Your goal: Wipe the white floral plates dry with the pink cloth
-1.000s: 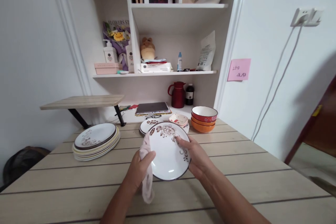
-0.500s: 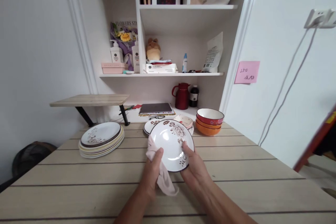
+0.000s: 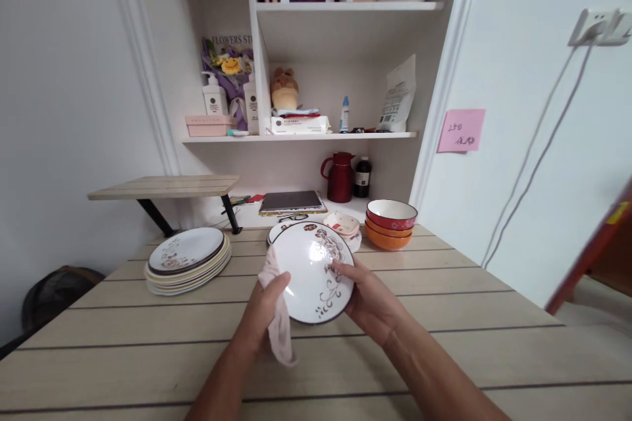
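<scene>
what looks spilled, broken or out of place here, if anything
Nothing stands out. The held plate shows no visible chip, the bowls are stacked one inside another, and I see no spill on the table.

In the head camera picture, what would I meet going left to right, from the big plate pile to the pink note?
Plate pile, left hand, held plate, stacked bowls, pink note.

- Pale wooden tabletop [image 3: 469, 302]: open between the left-side stack of round white plates [image 3: 195, 247] and the left hand [image 3: 266, 302].
- Open too, right of the right hand [image 3: 372, 299].
- Small pale patterned dishes [image 3: 343, 223]: in the way just behind the brown-flowered round white plate [image 3: 299, 279].
- Stacked red and orange round bowls [image 3: 390, 230]: barring the back right.
</scene>
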Available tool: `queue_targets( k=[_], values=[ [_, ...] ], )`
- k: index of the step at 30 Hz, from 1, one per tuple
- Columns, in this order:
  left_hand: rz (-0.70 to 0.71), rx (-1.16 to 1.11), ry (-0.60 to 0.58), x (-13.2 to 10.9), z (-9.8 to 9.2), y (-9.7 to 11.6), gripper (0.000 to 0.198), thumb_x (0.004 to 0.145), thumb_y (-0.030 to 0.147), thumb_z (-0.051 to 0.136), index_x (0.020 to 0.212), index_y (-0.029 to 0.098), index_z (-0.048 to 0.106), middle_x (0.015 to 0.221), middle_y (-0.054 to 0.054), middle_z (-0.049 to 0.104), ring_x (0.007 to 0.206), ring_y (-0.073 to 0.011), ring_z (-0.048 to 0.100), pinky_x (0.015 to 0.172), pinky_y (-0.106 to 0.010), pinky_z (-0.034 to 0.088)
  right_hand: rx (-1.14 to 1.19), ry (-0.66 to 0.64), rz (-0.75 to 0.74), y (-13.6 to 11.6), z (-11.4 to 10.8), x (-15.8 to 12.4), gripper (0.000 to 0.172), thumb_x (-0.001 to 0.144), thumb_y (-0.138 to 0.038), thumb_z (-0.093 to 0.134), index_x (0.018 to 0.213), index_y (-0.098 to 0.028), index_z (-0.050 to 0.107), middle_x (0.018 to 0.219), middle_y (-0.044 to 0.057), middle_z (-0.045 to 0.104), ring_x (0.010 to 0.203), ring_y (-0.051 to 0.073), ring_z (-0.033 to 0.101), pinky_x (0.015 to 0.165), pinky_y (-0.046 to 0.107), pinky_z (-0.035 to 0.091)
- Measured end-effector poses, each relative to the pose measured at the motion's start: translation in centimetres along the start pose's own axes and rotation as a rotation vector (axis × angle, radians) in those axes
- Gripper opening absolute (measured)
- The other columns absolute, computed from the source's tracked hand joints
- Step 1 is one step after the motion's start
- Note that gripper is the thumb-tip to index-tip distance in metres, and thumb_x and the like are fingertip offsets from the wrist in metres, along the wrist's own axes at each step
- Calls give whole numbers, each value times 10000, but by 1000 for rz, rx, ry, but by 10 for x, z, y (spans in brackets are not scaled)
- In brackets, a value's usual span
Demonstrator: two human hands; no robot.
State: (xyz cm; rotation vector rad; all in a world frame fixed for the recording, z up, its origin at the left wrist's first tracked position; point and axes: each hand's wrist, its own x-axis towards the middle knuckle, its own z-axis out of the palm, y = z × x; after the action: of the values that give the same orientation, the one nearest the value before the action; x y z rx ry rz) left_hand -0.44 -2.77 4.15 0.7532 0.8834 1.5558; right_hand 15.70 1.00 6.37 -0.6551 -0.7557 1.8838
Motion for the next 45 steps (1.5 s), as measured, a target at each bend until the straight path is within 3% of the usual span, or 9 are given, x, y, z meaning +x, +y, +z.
queue_targets(
  k=[8, 14, 20, 25, 33, 38, 45],
  values=[
    [-72, 201, -172, -9, -10, 20, 679, 762, 321, 674, 1372, 129, 449, 1109, -138, 696, 1025, -304, 648, 956, -427, 465, -106, 0, 31, -1, -2, -1, 420, 744, -213, 692, 1146, -127, 605, 962, 112, 739, 809, 233, 704, 760, 369, 565],
    [-42, 234, -174, -5, -14, 18, 636, 738, 333, 691, 1318, 138, 517, 1073, -120, 711, 1021, -308, 646, 946, -424, 471, -69, 32, -5, 11, -4, 5, 424, 746, -228, 703, 1137, -101, 598, 927, 126, 744, 808, 250, 710, 808, 399, 558],
    [-21, 165, -60, 3, -10, -2, 654, 711, 366, 710, 1270, 79, 530, 1047, -140, 714, 1023, -313, 643, 947, -422, 471, 30, 139, -24, 22, -11, 18, 416, 759, -202, 688, 1141, -76, 584, 879, 130, 749, 791, 258, 714, 818, 418, 553],
    [-24, 70, -4, 5, 2, -24, 614, 725, 404, 701, 1246, 117, 551, 1130, -141, 686, 1066, -284, 628, 975, -386, 456, 124, 203, -17, 28, -15, 24, 367, 815, -206, 625, 1148, -58, 580, 874, 138, 746, 838, 253, 709, 841, 408, 545],
    [47, 77, 165, 11, 10, -49, 551, 736, 400, 695, 1228, 184, 574, 1217, -88, 650, 1170, -258, 569, 1045, -357, 401, 212, 246, -74, 37, -10, 23, 321, 844, -267, 603, 1134, -129, 590, 961, 97, 742, 947, 218, 685, 871, 374, 543],
    [55, 11, 188, 6, 12, -41, 543, 734, 340, 686, 1239, 183, 563, 1175, -91, 673, 1137, -253, 595, 1024, -362, 424, 170, 220, 8, 37, -6, 21, 366, 812, -225, 638, 1159, -124, 580, 959, 93, 741, 843, 202, 702, 821, 355, 559],
    [27, 20, 159, 3, 3, -14, 588, 715, 283, 688, 1272, 168, 537, 1116, -101, 696, 1061, -270, 634, 966, -393, 459, 12, 56, 55, 10, -8, 15, 399, 773, -229, 675, 1149, -119, 599, 977, 97, 738, 773, 188, 697, 671, 288, 562]
  ],
)
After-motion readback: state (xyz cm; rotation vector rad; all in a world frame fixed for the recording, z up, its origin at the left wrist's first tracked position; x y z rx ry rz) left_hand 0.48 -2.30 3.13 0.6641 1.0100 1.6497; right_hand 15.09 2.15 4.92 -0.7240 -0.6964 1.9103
